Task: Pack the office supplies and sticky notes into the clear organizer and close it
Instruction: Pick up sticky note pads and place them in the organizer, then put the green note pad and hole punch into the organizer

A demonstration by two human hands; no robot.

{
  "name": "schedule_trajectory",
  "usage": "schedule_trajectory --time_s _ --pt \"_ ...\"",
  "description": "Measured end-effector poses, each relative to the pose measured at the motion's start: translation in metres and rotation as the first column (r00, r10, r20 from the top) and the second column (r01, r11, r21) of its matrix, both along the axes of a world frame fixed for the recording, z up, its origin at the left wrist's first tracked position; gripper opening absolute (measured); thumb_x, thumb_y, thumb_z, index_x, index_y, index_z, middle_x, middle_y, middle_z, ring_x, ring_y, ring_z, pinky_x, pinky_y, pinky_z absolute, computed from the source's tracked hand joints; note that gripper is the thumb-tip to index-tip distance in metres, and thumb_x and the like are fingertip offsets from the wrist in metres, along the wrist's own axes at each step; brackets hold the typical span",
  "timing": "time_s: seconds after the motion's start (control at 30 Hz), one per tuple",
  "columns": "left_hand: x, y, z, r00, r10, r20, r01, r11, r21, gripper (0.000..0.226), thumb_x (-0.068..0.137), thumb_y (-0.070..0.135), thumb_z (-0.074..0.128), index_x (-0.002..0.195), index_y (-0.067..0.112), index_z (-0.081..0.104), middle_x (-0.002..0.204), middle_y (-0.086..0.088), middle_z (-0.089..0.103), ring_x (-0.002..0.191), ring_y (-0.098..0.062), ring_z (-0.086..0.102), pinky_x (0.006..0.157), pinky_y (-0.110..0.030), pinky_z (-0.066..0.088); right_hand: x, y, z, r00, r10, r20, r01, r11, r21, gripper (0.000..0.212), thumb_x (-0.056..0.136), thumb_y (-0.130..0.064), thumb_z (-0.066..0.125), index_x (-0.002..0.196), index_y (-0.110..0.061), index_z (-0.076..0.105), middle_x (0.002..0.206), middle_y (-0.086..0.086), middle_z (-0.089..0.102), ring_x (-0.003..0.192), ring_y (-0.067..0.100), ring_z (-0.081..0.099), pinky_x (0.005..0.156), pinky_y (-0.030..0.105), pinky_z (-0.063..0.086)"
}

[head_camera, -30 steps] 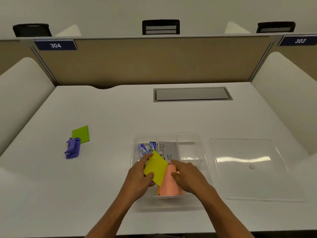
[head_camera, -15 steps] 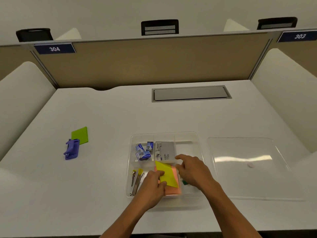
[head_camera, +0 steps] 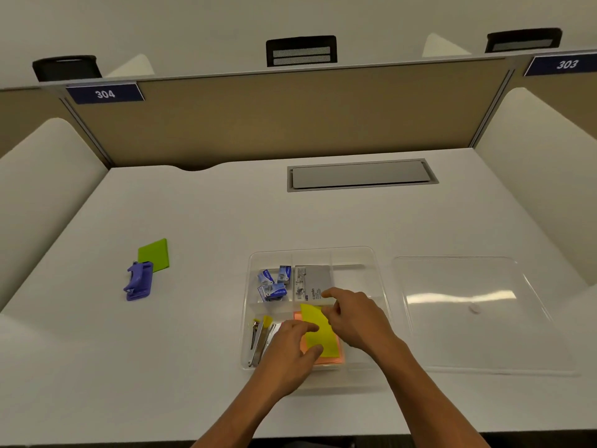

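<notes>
Since a second ago the yellow sticky pad [head_camera: 318,331] dropped flat onto the orange pad [head_camera: 326,358]; both hands [head_camera: 290,345] [head_camera: 352,318] pinch its edges. Light, floppy paper, so grip edges.

The person's two forearms are bare from the lower edge of the view to the wrists, with no sleeve showing. The left hand [head_camera: 292,345] and the right hand [head_camera: 357,321] wear no glove, ring, watch or band.
</notes>
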State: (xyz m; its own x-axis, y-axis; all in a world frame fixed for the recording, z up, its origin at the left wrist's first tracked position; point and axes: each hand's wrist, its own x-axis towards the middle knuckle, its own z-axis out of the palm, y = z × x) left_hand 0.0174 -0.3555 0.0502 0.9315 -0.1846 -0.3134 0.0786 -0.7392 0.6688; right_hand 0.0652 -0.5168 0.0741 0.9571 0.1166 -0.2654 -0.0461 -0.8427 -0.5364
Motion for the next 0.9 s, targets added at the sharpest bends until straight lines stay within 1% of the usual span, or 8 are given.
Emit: schedule_trajectory --time_s 0.13,0.27,0.33,0.43,0.53,0.63,0.7,0.9 --pt "0.001 0.01 0.002 0.999 0.019 0.04 -0.017 0.999 -0.033 0.04 0.09 0.042 0.059 0.128 0.033 0.052 0.134 0.01 0.044 0.099 -0.012 0.057 0.09 -0.022 0.043 0.001 0.011 0.001 1.0 0.016 0.007 -0.016 1.0 0.019 0.038 0.097 -0.041 0.051 0.134 -0.035 0.052 0.115 -0.002 0.069 0.1 0.021 0.064 0.086 0.037 0.054" --pt "0.003 0.026 0.002 0.997 0.05 0.056 -0.047 0.998 -0.044 0.038 0.089 0.042 0.06 0.126 0.035 0.052 0.129 0.011 0.046 0.086 -0.004 0.051 0.075 -0.01 0.038 0.003 0.026 0.001 0.999 0.043 0.002 -0.043 0.999 0.026 0.037 0.097 -0.041 0.052 0.133 -0.036 0.053 0.114 -0.004 0.069 0.1 0.02 0.063 0.088 0.037 0.053" --pt "0.005 0.036 0.002 0.996 0.07 0.049 -0.068 0.997 -0.035 0.039 0.089 0.044 0.059 0.126 0.035 0.051 0.131 0.011 0.046 0.092 -0.004 0.052 0.08 -0.011 0.041 0.005 0.036 0.0 0.998 0.058 -0.005 -0.058 0.998 0.034 0.037 0.097 -0.041 0.052 0.133 -0.036 0.052 0.112 -0.006 0.069 0.101 0.019 0.063 0.09 0.038 0.052" --pt "0.006 0.054 0.003 0.992 0.12 0.039 -0.119 0.993 -0.022 0.039 0.089 0.045 0.059 0.126 0.034 0.052 0.132 0.011 0.046 0.105 -0.007 0.053 0.092 -0.022 0.047 0.007 0.052 -0.001 0.995 0.097 -0.015 -0.096 0.994 0.042 0.036 0.097 -0.042 0.052 0.133 -0.038 0.052 0.107 -0.009 0.07 0.103 0.016 0.061 0.093 0.039 0.051" --pt "0.006 0.075 0.003 0.986 0.159 0.049 -0.158 0.987 -0.024 0.038 0.089 0.044 0.059 0.125 0.032 0.053 0.13 0.01 0.048 0.097 -0.01 0.055 0.088 -0.022 0.048 0.01 0.07 -0.003 0.991 0.134 -0.025 -0.133 0.99 0.05 0.038 0.095 -0.044 0.052 0.133 -0.039 0.051 0.103 -0.01 0.071 0.1 0.015 0.062 0.09 0.038 0.051" --pt "0.007 0.099 0.002 0.977 0.2 0.076 -0.198 0.98 -0.034 0.035 0.089 0.044 0.059 0.123 0.035 0.054 0.128 0.013 0.048 0.081 -0.007 0.054 0.074 -0.009 0.042 0.013 0.09 -0.003 0.983 0.182 -0.027 -0.181 0.982 0.047 0.039 0.095 -0.046 0.051 0.134 -0.04 0.049 0.102 -0.011 0.071 0.102 0.013 0.061 0.09 0.038 0.051" --pt "0.008 0.115 0.0 0.97 0.234 0.073 -0.232 0.972 -0.032 0.036 0.089 0.044 0.06 0.123 0.035 0.053 0.129 0.014 0.047 0.079 -0.006 0.056 0.068 -0.007 0.039 0.015 0.104 -0.002 0.977 0.21 -0.026 -0.209 0.977 0.04 0.039 0.095 -0.046 0.05 0.134 -0.04 0.049 0.103 -0.012 0.07 0.103 0.012 0.062 0.091 0.039 0.051" --pt "0.015 0.165 0.001 0.94 0.338 0.056 -0.337 0.941 -0.023 0.038 0.088 0.045 0.061 0.124 0.035 0.052 0.135 0.01 0.046 0.088 -0.011 0.06 0.079 -0.017 0.046 0.024 0.15 -0.001 0.957 0.287 -0.034 -0.286 0.958 0.033 0.039 0.096 -0.046 0.05 0.134 -0.039 0.049 0.108 -0.011 0.07 0.102 0.01 0.062 0.088 0.034 0.051"
